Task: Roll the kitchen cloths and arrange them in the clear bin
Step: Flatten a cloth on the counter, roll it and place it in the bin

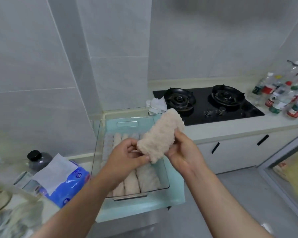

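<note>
Kitchen cloth [160,138]: rolled, midair above clear bin [95,152], ready to slot in.
Left hand [127,157]: fingers [141,158] pinch lower end so roll can't unwind.
Right hand [184,152]: grips roll's side.
Rolled cloths [139,181]: rows inside bin.

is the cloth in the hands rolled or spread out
Rolled: the cloth is a thick compact bundle, gripped by the left hand and right hand above the clear bin.

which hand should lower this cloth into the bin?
Right, probably. The right hand curls round the middle of the cloth and could carry it alone; the left hand only pinches its lower end. Both hover over the clear bin.
</note>
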`<state>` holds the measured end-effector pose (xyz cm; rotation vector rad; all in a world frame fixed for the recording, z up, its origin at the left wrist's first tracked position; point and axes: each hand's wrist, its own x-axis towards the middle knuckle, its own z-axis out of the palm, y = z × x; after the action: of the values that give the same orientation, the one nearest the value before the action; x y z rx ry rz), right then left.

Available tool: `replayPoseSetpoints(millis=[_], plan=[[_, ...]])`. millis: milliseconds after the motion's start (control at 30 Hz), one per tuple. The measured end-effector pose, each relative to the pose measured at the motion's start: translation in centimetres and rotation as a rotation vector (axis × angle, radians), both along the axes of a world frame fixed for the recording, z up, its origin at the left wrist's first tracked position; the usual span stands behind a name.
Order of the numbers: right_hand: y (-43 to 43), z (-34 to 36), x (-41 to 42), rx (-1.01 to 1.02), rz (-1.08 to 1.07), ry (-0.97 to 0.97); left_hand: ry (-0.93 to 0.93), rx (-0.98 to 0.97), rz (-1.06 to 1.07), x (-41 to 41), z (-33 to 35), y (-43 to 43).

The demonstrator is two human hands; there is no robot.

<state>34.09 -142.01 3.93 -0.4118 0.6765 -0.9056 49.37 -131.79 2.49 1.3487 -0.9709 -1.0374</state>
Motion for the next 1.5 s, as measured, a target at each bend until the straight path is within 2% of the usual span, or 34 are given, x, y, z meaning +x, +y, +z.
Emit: replayPoseSetpoints(millis=[67,100,200,233,367,500,633,800,933,1000,1067,1133,1233,1300,1433,1500], plan=[[-3.0,-0.5,-0.5,0.106,0.017,-0.022,-0.205,0.061,-0.072,0.4,-2.0,-1.6],[-4.3,-0.8,-0.9,0.160,0.038,-0.036,-0.366,0.098,-0.130,0.8,-3.2,-2.2],[-7.3,-1.8,-1.8,0.256,0.051,-0.021,-1.046,0.204,-0.496,2.2,-6.7,-3.9],[-8.0,-2.2,-2.1,0.276,0.036,-0.008,-1.185,0.198,-0.638,2.4,-7.5,-4.4],[-8.7,-2.5,-2.6,0.282,-0.020,-0.013,-1.548,-0.119,-1.033,2.9,-10.1,-7.1],[-8.4,-2.6,-2.2,0.294,-0.052,-0.008,-1.593,-0.092,-1.356,1.1,-11.4,-9.8],[-7.8,-2.7,-1.9,0.339,-0.067,-0.034,-1.719,-0.107,-1.460,0.3,-12.5,-10.6],[-6.9,-2.6,-1.4,0.318,-0.085,-0.029,-1.784,0.005,-1.506,-0.7,-13.1,-9.7],[-6.0,-3.3,-0.8,0.283,-0.087,0.055,-1.829,0.120,-1.532,-0.8,-12.6,-8.8],[-5.5,-4.3,-0.6,0.233,-0.069,0.194,-1.827,0.163,-1.511,-0.2,-12.6,-8.3],[-4.9,-5.0,-0.3,0.182,-0.063,0.350,-1.745,0.207,-1.477,0.5,-12.8,-7.9],[-4.3,-5.4,0.1,0.135,-0.035,0.426,-1.714,0.211,-1.460,1.0,-12.8,-7.7],[-2.9,-4.9,0.7,0.094,0.026,0.541,-1.754,0.107,-1.397,1.8,-12.6,-7.2],[-1.9,-5.1,1.0,0.023,0.050,0.727,-1.744,0.036,-1.340,2.6,-12.7,-6.9],[-1.0,-6.2,3.0,-0.492,0.193,1.374,-1.725,-0.012,-1.249,4.1,-12.8,-6.2],[-0.7,-6.6,4.8,-0.602,0.259,1.484,-1.693,0.011,-1.242,4.3,-12.2,-5.8]])
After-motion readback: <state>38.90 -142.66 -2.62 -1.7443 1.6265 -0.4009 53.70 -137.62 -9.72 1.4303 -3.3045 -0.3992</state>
